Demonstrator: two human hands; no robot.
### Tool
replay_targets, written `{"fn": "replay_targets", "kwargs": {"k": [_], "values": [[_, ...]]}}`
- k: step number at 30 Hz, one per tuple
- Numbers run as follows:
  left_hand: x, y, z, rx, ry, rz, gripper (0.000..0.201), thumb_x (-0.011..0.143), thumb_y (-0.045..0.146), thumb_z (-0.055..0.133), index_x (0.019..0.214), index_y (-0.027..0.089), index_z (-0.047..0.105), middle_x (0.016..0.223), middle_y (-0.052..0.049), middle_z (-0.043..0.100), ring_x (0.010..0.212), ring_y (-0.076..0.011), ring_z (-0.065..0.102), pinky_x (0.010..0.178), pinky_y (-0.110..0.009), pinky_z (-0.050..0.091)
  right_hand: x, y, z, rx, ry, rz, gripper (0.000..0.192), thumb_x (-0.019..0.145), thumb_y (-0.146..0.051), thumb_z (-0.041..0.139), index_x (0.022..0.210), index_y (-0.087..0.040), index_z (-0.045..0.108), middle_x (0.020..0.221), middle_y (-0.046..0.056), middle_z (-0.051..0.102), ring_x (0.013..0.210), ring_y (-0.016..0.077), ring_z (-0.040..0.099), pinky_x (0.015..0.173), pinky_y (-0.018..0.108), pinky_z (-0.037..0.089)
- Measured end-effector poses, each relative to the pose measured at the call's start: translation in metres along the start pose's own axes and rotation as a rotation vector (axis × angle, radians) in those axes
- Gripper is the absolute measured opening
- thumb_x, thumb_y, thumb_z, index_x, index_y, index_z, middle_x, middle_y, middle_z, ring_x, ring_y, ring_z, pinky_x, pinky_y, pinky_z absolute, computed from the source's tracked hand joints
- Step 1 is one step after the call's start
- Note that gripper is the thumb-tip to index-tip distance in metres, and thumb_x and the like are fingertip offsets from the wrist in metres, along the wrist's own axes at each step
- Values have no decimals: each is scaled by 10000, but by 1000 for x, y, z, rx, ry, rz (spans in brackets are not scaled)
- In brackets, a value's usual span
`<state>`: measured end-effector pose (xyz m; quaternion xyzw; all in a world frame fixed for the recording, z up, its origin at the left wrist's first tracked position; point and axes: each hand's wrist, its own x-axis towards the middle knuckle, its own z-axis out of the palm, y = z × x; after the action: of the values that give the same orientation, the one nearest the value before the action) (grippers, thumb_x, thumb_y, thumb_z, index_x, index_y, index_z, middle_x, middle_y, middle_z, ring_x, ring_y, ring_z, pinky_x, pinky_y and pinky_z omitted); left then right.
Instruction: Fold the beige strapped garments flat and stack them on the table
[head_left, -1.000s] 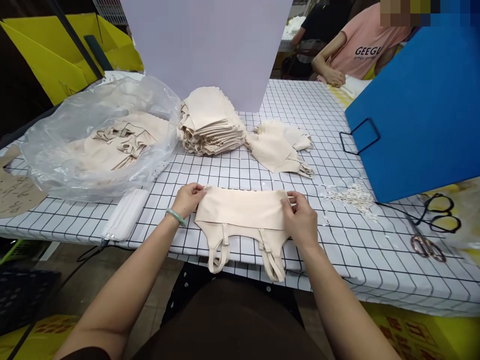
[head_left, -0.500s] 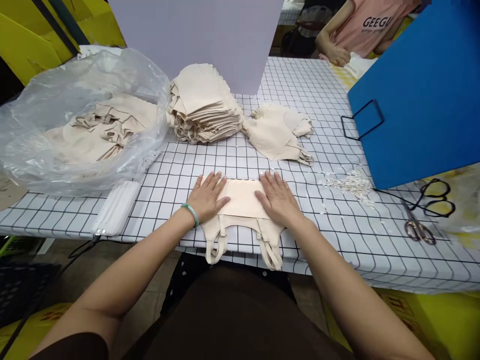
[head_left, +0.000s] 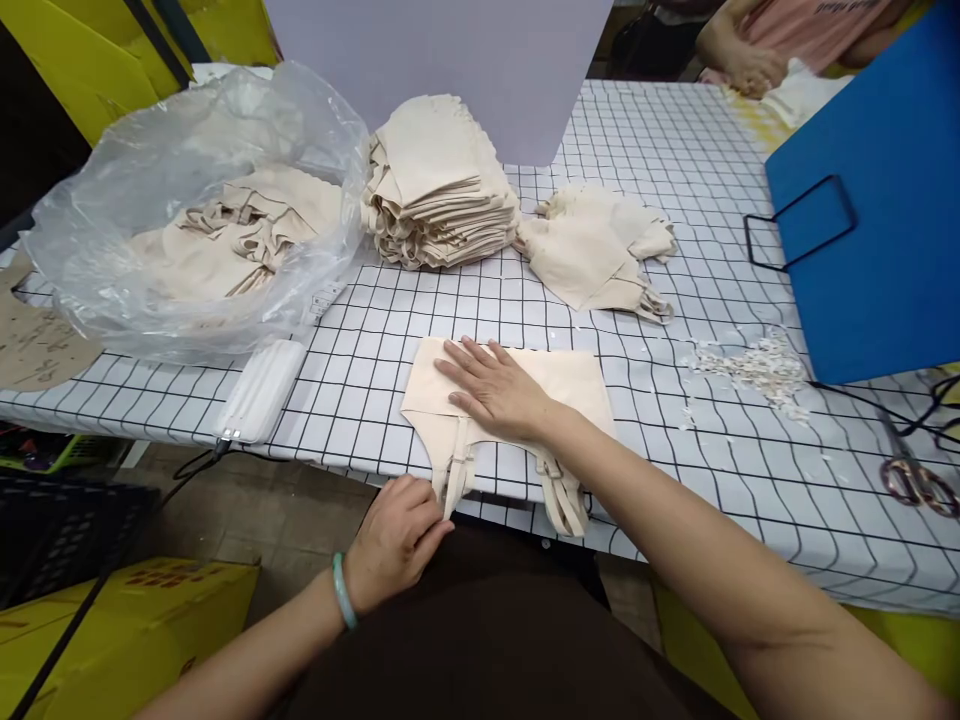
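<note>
A beige strapped top (head_left: pixel 570 385), like a camisole or bra top, lies flat at the table's near edge, straps toward me. My right hand (head_left: pixel 499 388) rests on its left part, fingers spread, holding nothing. My left hand (head_left: pixel 401 530), with a green bangle at the wrist, is closed around the end of the left strap (head_left: pixel 454 470), just beyond the table edge. The right strap (head_left: pixel 561 500) hangs loose over the edge. Behind stands a tall stack of folded beige tops (head_left: pixel 442 190), and beside it lies a loose heap of similar ones (head_left: pixel 596 245).
A clear plastic bag (head_left: pixel 202 130) of beige garments sits at left, near a white power-strip-like device (head_left: pixel 262 390) with a cable. White scraps (head_left: pixel 765 370), scissors (head_left: pixel 919 485) and a blue panel (head_left: pixel 877 220) are at right. Another person's hands (head_left: pixel 754 70) work at the far right.
My left hand has left the garment's left side and gripped the left strap. My right hand has slid from the right side to the left part. The view has shifted.
</note>
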<state>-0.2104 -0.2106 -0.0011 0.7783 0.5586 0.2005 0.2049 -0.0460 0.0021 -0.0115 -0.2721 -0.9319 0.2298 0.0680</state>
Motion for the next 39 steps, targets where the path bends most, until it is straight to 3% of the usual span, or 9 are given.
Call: {"fn": "replay_targets", "kwargs": {"k": [3, 5, 9, 14, 18, 26, 33, 36, 39], "values": [[-4, -6, -11, -103, -6, -1, 168, 938, 184, 545, 787, 208, 616, 772, -37, 595, 745, -184, 542, 669, -321, 469, -1, 2, 6, -18, 25, 9, 586, 969, -545, 420, 1530, -456, 274, 1635, -126, 189, 1522, 291, 150, 1256, 520, 61], [4, -7, -25, -136, 107, -2, 66, 931, 202, 583, 942, 211, 647, 825, -42, 610, 782, -181, 570, 697, -315, 500, -1, -1, 5, -48, 19, 11, 583, 978, -538, 404, 1536, -436, 268, 1637, -111, 184, 1524, 282, 144, 1256, 523, 69], [60, -12, -45, -6, 362, 82, 227, 962, 234, 535, 1168, 172, 607, 1029, -105, 647, 1005, -232, 600, 888, -413, 524, 2, -4, -10, -97, -60, 24, 623, 1007, -570, 273, 1570, -306, 238, 1654, -17, 123, 1534, 259, 73, 1249, 518, 79], [153, -27, -22, 185, 30, 99, 474, 1009, 362, 417, 1402, 105, 479, 1510, -173, 451, 1436, -316, 360, 1173, -536, 315, -19, 22, -40, -170, 74, 227, 613, 1033, -497, 196, 1585, -232, 202, 1663, 31, 84, 1537, 242, 28, 1240, 520, 99], [173, -35, 1, 283, -169, 1, 652, 997, 498, 381, 1534, 134, 308, 1641, -128, 221, 1526, -305, 151, 1242, -537, 134, -52, 43, -35, -285, 46, 391, 612, 1027, -472, 251, 1573, -197, 248, 1660, 51, 126, 1536, 250, 55, 1247, 498, 81], [176, -29, -7, 237, -229, -45, 712, 970, 554, 392, 1540, 138, 295, 1642, -142, 197, 1527, -322, 132, 1231, -561, 133, -63, 50, -18, -283, 93, 402, 589, 1025, -486, 249, 1561, -245, 295, 1649, 29, 184, 1530, 248, 121, 1242, 489, 142], [258, -2, -2, 149, -100, 22, 577, 970, 375, 428, 1479, 105, 384, 1587, -194, 326, 1488, -337, 268, 1175, -546, 302, -62, 52, -15, -224, 190, 365, 609, 1015, -516, 292, 1542, -216, 347, 1610, 78, 305, 1509, 287, 215, 1208, 544, 229], [286, 1, 2, 144, -10, 70, 488, 946, 287, 471, 1403, 114, 466, 1520, -213, 434, 1446, -348, 357, 1132, -564, 362, -67, 66, -28, -138, 351, 265, 524, 1017, -419, 333, 1487, -204, 423, 1494, 119, 495, 1420, 280, 406, 1126, 527, 379], [275, 1, 5, 91, 135, 235, 358, 939, 190, 473, 1284, 124, 544, 1417, -211, 534, 1358, -325, 466, 1081, -558, 422, -86, 67, -50, -50, 672, 250, 332, 992, -266, 390, 1251, -200, 586, 1191, 133, 672, 1165, 256, 599, 983, 464, 490]]}}
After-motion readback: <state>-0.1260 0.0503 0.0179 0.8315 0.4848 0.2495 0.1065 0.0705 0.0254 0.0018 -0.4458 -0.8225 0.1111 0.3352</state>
